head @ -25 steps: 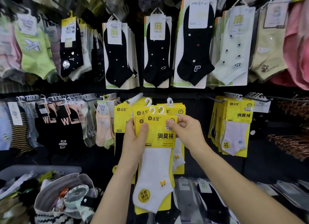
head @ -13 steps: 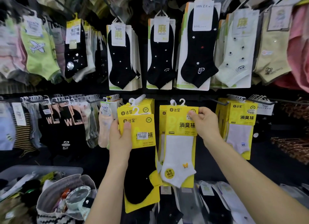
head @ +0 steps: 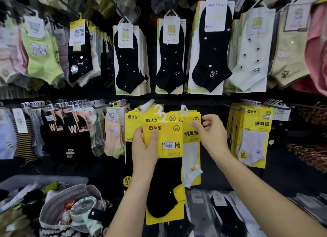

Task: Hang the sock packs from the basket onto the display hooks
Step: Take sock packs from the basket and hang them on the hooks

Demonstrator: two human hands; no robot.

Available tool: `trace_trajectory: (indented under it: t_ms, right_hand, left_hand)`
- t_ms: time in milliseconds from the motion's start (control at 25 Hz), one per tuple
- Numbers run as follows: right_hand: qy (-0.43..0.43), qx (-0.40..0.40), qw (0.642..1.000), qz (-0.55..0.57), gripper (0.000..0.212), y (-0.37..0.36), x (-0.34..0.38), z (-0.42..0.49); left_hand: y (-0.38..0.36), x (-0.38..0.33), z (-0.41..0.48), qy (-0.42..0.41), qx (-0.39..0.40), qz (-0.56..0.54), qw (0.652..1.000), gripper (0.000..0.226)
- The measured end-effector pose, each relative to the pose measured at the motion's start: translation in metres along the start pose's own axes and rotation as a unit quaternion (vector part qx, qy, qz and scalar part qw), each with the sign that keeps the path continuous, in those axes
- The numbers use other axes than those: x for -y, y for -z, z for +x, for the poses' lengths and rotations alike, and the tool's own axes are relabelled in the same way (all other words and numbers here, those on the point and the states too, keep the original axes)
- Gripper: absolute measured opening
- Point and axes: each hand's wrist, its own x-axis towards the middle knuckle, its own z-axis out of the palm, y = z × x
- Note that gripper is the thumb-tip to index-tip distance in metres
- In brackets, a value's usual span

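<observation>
Shop: hooked sock packs (head: 215, 49) everywhere.

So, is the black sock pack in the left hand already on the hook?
Off. The black sock pack is held by the left hand, its hanger below the peg.

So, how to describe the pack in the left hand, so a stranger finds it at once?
In the lower row of the display, find the yellow packs in the middle. The frontmost pack, held by the left hand, is it. It has a black sock and a white price sticker on its card, whereas the pack to its right carries a white butterfly sock.
</observation>
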Motion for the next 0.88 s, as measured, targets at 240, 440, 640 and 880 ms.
trace_trajectory:
  t_ms: [240, 440, 640, 880]
  right_hand:
    - [0.027, 0.126, 0.991, 0.045, 0.032, -0.006, 0.01, -0.024]
    - [-0.051, 0.096, 0.991, 0.08, 0.026, 0.007, -0.004, -0.014]
    - [-0.081, 0.028, 0.994, 0.064, 0.021, 0.017, -0.006, 0.013]
    - [-0.035, 0.052, 0.998, -0.025, 0.029, 0.0, 0.0, 0.023]
  left_hand:
    - [-0.01, 0.0, -0.004, -0.011, 0.005, 0.015, 1.0, 0.024]
    - [-0.004, 0.006, 0.003, 0.012, 0.006, 0.05, 0.999, 0.025]
    - [0.02, 0.006, 0.017, -0.014, -0.038, 0.044, 0.998, 0.02]
    - [0.031, -0.001, 0.021, -0.044, -0.05, 0.044, 0.997, 0.01]
